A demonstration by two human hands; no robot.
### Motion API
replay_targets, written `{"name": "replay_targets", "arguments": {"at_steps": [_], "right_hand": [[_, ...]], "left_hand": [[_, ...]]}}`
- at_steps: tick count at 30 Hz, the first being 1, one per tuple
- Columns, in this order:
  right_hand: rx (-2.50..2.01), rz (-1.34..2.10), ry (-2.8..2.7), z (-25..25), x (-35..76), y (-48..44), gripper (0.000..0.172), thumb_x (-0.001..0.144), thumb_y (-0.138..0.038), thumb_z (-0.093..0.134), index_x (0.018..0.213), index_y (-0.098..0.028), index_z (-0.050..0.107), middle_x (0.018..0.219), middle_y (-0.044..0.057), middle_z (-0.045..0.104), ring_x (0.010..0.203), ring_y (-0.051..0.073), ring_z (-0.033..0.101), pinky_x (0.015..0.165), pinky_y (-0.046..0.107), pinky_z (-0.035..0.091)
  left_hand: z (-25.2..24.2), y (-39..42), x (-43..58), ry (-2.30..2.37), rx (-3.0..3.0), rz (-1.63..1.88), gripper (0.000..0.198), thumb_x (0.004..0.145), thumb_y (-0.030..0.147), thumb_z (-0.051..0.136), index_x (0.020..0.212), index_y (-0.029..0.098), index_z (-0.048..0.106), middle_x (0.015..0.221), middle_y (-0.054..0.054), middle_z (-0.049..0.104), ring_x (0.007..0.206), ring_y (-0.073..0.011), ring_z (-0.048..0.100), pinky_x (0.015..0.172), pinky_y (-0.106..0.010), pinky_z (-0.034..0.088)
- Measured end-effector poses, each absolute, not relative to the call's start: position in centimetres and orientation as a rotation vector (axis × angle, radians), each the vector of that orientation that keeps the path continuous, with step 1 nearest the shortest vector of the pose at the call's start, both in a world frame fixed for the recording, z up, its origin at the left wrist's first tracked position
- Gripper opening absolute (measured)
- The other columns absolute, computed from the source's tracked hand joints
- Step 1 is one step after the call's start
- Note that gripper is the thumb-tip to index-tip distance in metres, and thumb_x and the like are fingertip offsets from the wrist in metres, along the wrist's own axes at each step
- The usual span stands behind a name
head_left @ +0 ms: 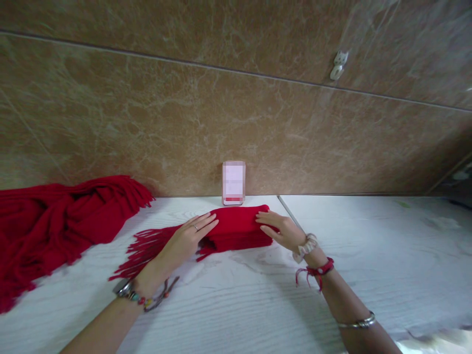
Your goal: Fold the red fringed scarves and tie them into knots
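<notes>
- Currently, a flat, folded red cloth scarf (238, 227) is lying on a white, wood-grained table (228, 305), its layers stacking into a low rectangle between the two hands.
- The left hand (190, 235) is resting palm-down across the scarf's left end, its fingers stretching out straight and close together; it is pressing on the cloth without closing round anything.
- The right hand (282, 231) is lying over the scarf's right end, fingers loosely extending and thumb standing apart; it is touching the cloth and not clenching it.
- Long red fringe (147, 248) is spreading leftward from beneath the left hand and wrist.
- A loose, crumpled heap of red fringed cloth (73, 221) is sprawling along the table's left side, apart from the folded scarf.
- A small phone with a pink edge and a blurred pale screen (233, 182) is standing upright just behind the scarf, at the foot of a brown, marble-patterned tiled wall (147, 123).
- A small white cat-shaped ornament (338, 65) is sitting on the wall, high on the right.
- A thin silver ring (196, 228) is circling one left finger.
</notes>
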State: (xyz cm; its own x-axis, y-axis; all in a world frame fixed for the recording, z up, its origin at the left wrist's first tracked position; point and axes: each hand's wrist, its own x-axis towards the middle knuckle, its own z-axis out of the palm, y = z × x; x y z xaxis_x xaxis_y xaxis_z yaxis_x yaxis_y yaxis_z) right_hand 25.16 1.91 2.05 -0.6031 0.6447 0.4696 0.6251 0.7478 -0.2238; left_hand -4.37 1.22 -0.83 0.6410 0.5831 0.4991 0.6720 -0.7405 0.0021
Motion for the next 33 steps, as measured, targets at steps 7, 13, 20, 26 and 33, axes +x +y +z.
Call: {"name": "replay_targets", "arguments": {"at_steps": [7, 13, 20, 26, 33], "right_hand": [[-1.269, 0.19, -2.221, 0.1, 24.7, 3.0, 0.043, 0.086, -0.033, 0.034, 0.123, -0.015, 0.047, 0.136, 0.011, 0.034, 0.127, 0.022, 0.025, 0.104, 0.043, 0.025], [-1.402, 0.334, -2.253, -1.2, 26.8, 4.0, 0.047, 0.084, -0.024, 0.031, 0.129, -0.014, 0.038, 0.136, 0.012, 0.033, 0.125, 0.02, 0.03, 0.105, 0.04, 0.024], [-1.306, -0.004, -1.984, -0.1, 26.7, 4.2, 0.047, 0.08, -0.011, 0.031, 0.126, -0.012, 0.042, 0.13, 0.014, 0.041, 0.124, 0.022, 0.031, 0.101, 0.046, 0.029], [-1.334, -0.126, -2.256, 1.2, 21.4, 2.0, 0.039, 0.086, -0.023, 0.037, 0.123, -0.019, 0.046, 0.129, 0.012, 0.043, 0.124, 0.025, 0.031, 0.1, 0.05, 0.027], [-1.627, 0.087, -2.206, -0.4, 24.9, 3.2, 0.039, 0.083, -0.018, 0.035, 0.118, -0.013, 0.05, 0.124, 0.016, 0.048, 0.114, 0.025, 0.045, 0.093, 0.045, 0.037]], "left_hand": [[2.1, 0.5, -1.2, -1.104, -2.771, -0.847, 0.044, 0.084, 0.019, 0.032, 0.127, 0.017, 0.041, 0.136, -0.007, 0.036, 0.127, -0.0185, 0.025, 0.103, -0.039, 0.027], [0.2, 1.7, 1.6, -1.168, -2.833, -0.623, 0.042, 0.086, 0.035, 0.038, 0.126, 0.023, 0.042, 0.136, -0.006, 0.036, 0.126, -0.0232, 0.026, 0.101, -0.045, 0.025], [-1.2, 1.6, 1.1, -1.117, -2.796, -0.83, 0.039, 0.087, 0.029, 0.033, 0.123, 0.021, 0.047, 0.132, -0.008, 0.041, 0.126, -0.0239, 0.027, 0.1, -0.05, 0.026], [-1.2, 1.6, 0.9, -1.163, -2.729, -0.902, 0.038, 0.086, 0.03, 0.037, 0.12, 0.02, 0.05, 0.134, -0.01, 0.038, 0.125, -0.0256, 0.027, 0.099, -0.05, 0.027], [-1.1, 1.4, 0.5, -1.192, -2.721, -0.804, 0.043, 0.082, 0.031, 0.044, 0.123, 0.016, 0.045, 0.129, -0.011, 0.044, 0.122, -0.0238, 0.033, 0.1, -0.047, 0.029]]}}
